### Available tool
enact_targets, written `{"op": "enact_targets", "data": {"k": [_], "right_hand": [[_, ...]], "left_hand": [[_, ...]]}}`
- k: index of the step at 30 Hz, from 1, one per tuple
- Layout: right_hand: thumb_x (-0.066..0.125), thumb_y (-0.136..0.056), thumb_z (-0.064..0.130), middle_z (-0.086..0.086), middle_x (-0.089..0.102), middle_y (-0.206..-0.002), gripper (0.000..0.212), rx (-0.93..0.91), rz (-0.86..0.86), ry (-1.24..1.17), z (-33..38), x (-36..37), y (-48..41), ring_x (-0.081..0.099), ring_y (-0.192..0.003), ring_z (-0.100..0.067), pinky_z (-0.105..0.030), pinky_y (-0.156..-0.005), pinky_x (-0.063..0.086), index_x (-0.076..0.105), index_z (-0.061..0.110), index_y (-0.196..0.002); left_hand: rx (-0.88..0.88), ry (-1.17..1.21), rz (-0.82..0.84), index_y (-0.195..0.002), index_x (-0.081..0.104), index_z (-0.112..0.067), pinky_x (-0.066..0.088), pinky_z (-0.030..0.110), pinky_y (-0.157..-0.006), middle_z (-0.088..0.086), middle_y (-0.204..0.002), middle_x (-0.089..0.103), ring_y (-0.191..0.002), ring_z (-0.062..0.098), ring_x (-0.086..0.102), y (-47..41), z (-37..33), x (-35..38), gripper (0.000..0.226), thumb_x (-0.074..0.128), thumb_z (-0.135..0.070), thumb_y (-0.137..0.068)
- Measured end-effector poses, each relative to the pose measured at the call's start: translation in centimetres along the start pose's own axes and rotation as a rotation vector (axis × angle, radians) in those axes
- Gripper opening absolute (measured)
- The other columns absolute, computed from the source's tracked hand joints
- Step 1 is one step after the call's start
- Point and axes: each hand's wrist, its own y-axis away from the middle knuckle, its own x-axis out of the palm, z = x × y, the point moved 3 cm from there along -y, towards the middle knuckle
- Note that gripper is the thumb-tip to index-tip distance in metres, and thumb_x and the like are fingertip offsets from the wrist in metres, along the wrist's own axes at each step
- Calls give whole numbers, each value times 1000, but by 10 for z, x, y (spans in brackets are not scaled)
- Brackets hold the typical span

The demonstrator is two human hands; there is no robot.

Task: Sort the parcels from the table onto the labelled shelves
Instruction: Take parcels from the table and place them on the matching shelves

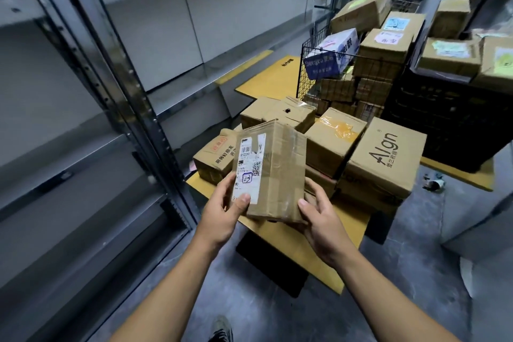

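Along the left, tall grey metal shelving. Ahead, a low yellow table crowded with brown cartons, an Algn box at its right edge. Above the table's near end, one taped cardboard parcel, gripped at its lower corners: left hand with thumb pressed on the white shipping label, right hand curled round the bottom right corner. On the label, a boxed handwritten 23.

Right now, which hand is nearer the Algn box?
Right. The right hand grips the parcel at its lower right corner, the side facing the Algn box; the left hand holds the parcel's opposite edge, farther away.
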Motion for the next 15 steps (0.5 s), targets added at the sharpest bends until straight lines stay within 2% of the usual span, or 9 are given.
{"op": "enact_targets", "data": {"k": [2, 3, 4, 6, 8, 10, 11, 12, 15], "right_hand": [[47, -102, 4, -2, 59, -130, 50, -136, -9, 183, 5, 10, 2, 64, -109, -3, -44, -99, 53, 42, 40, -136], [50, -102, 6, 2, 53, -133, 53, -213, -23, 265, 7, 15, 2, 64, -104, 0, -38, -95, 55, 41, 47, -133], [52, -101, 11, 6, 49, -135, 53, -284, -30, 341, 9, 21, 2, 64, -104, -3, -35, -93, 54, 41, 54, -132], [53, -96, 28, 16, 46, -136, 47, -384, -22, 467, 8, 32, 0, 58, -117, -9, -39, -102, 49, 46, 62, -127], [51, -93, 40, 23, 48, -134, 38, -426, 42, 530, 2, 46, -4, 53, -127, -18, -47, -107, 45, 51, 58, -127], [50, -91, 47, 12, 53, -137, 37, -424, 128, 527, -2, 65, -5, 54, -128, -16, -37, -106, 46, 54, 49, -127], [51, -89, 50, 5, 55, -138, 38, -406, 175, 515, -3, 75, -5, 55, -126, -10, -28, -104, 47, 55, 45, -127], [52, -87, 52, 3, 57, -137, 41, -380, 225, 509, -5, 85, -4, 56, -124, -5, -26, -102, 47, 54, 43, -127], [59, -83, 59, 12, 59, -135, 51, -319, 344, 556, -19, 118, -3, 57, -124, -6, -44, -105, 48, 46, 51, -131]], "left_hand": [[9, -49, -51, -136, 48, -35, 48, 24, -98, -16, -130, 58, -115, -4, 55, 5, 3, -10, 61, 74, -43, -80], [18, -85, -83, -134, 49, -39, 47, 28, -99, -18, -130, 57, -117, -1, 54, 8, 5, -16, 60, 72, -45, -79], [28, -118, -108, -133, 50, -41, 46, 31, -101, -18, -131, 56, -120, 1, 52, 11, 5, -22, 59, 70, -47, -77], [44, -171, -157, -133, 50, -43, 44, 33, -102, -17, -132, 55, -122, 3, 51, 20, 6, -36, 59, 69, -49, -77], [52, -198, -215, -132, 51, -42, 44, 27, -100, -16, -132, 55, -120, -1, 52, 28, 6, -51, 60, 69, -48, -76], [55, -224, -270, -132, 51, -39, 41, 15, -96, -15, -129, 55, -115, -8, 51, 37, 5, -67, 59, 71, -41, -76], [56, -241, -295, -133, 51, -38, 39, 9, -93, -15, -128, 54, -113, -11, 50, 42, 6, -76, 60, 72, -37, -77], [53, -262, -321, -133, 51, -36, 38, 3, -89, -15, -127, 54, -111, -14, 49, 47, 8, -85, 59, 74, -33, -79], [50, -320, -393, -135, 51, -31, 37, 0, -83, -14, -125, 52, -111, -12, 49, 65, 14, -112, 59, 75, -25, -82]]}}
